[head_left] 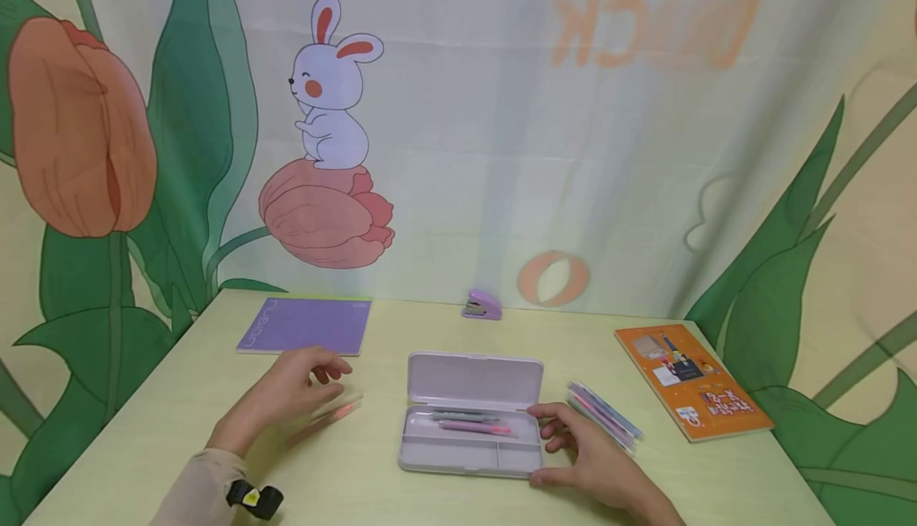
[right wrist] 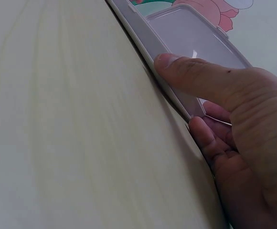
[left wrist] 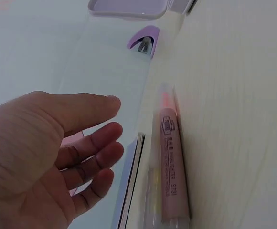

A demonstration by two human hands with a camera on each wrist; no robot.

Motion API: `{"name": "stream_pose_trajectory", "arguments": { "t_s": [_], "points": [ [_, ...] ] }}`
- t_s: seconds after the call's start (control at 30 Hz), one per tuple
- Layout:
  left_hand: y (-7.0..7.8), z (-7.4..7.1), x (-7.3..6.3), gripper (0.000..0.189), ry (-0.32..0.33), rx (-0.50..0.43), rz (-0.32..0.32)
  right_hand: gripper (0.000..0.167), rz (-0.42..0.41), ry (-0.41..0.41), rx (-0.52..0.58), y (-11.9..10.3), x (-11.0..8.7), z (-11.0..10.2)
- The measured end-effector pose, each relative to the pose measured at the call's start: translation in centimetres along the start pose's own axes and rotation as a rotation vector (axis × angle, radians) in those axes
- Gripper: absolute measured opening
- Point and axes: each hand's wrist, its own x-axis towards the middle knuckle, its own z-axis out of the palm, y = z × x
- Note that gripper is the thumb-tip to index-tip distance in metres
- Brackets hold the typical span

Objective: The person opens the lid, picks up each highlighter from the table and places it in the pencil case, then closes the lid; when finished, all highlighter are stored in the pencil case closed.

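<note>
An opened pencil case (head_left: pixel 447 453) lies in front of me, its lid (head_left: pixel 475 379) tilted back. Inside its long compartment are a grey-green pen (head_left: pixel 466 416) and a pink highlighter with a bright tip (head_left: pixel 473 427). My right hand (head_left: pixel 591 458) holds the case's right end, thumb at the front corner and index finger at the back. To the left, my left hand (head_left: pixel 297 387) hovers with loosely bent fingers and nothing in them. Beside it on the table lies another pink highlighter (left wrist: pixel 172 167), with a clear, yellowish pen (left wrist: pixel 151 198) alongside.
Several pens (head_left: pixel 605 416) lie bunched right of the case, behind my right hand. An orange booklet (head_left: pixel 695 383) is at the far right and a purple notebook (head_left: pixel 308 325) at the back left. A small purple stapler (head_left: pixel 483 305) stands by the printed curtain (head_left: pixel 458 152).
</note>
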Motion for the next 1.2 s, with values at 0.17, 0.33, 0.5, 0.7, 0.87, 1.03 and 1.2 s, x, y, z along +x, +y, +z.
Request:
{"name": "stream_pose_trajectory", "arguments": {
  "t_s": [0.17,0.33,0.5,0.7,0.87,1.03,1.2],
  "points": [
    [-0.43,-0.21,-0.14,0.022,-0.064,0.007,-0.041,0.088,-0.001,0.000,-0.005,-0.05,0.01,-0.02],
    [-0.73,-0.20,-0.23,0.023,-0.113,0.006,-0.075,0.088,-0.015,0.002,0.001,-0.07,0.05,-0.17],
    [-0.73,-0.15,-0.20,0.018,-0.129,-0.004,-0.092,0.088,-0.019,0.004,-0.011,-0.15,0.20,-0.28],
    [-0.74,0.09,-0.39,0.014,-0.147,-0.004,-0.116,0.086,-0.036,0.001,0.012,-0.44,0.00,-0.24],
    [-0.84,0.26,-0.70,0.014,-0.146,0.012,-0.125,0.086,-0.051,-0.001,0.026,-0.29,-0.11,-0.03],
    [-0.60,0.15,-0.60,0.017,-0.117,0.029,-0.166,0.086,-0.053,0.001,0.021,-0.26,-0.12,-0.08],
    [-0.34,-0.20,-0.33,0.016,-0.067,0.020,-0.137,0.086,-0.059,0.002,0.018,-0.21,-0.11,-0.08]
  ]
}}
